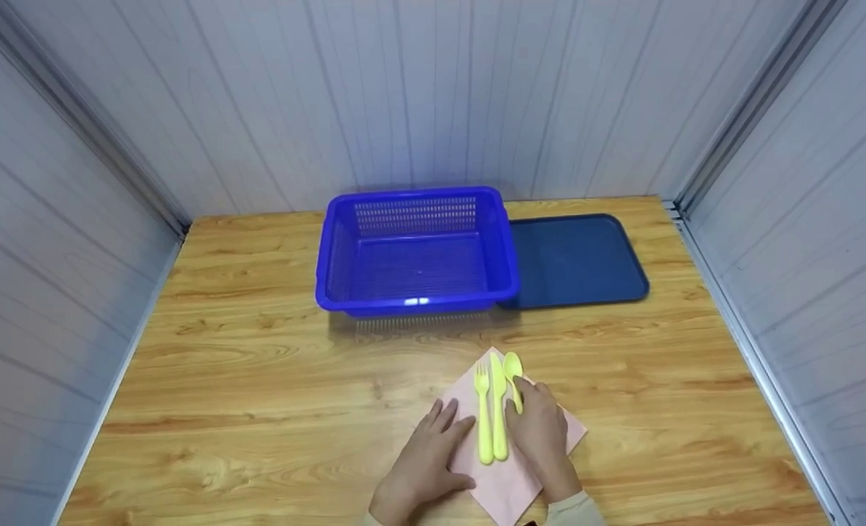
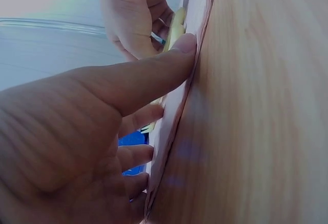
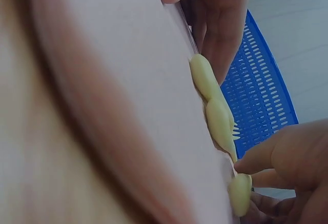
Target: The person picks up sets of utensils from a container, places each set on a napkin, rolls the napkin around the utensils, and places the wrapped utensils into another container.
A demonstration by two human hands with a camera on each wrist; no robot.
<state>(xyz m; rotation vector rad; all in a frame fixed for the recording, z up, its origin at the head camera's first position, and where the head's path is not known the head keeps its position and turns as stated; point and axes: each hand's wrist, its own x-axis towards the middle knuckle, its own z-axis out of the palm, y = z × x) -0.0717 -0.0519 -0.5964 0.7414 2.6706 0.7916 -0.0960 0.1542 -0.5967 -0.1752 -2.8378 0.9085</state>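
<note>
A pink folded napkin [image 1: 504, 491] lies diagonally on the wooden table. On it, side by side, are a yellow fork [image 1: 484, 416], a yellow knife [image 1: 499, 409] and a yellow spoon [image 1: 512, 364]. My left hand [image 1: 424, 459] rests with spread fingers on the napkin's left side, and its thumb [image 2: 148, 78] presses near the edge in the left wrist view. My right hand [image 1: 540, 431] pinches the spoon's handle, thumb on the left side and fingers on the right. The handle's end [image 3: 240, 196] shows below that thumb in the right wrist view.
Behind the napkin stands a blue plastic basket [image 1: 418, 301] with slotted walls. A dark blue tray [image 1: 579, 259] lies to its right, partly hidden by the basket's rim. Pale panel walls [image 1: 433, 95] enclose the wooden table [image 1: 258, 380] at the back and sides.
</note>
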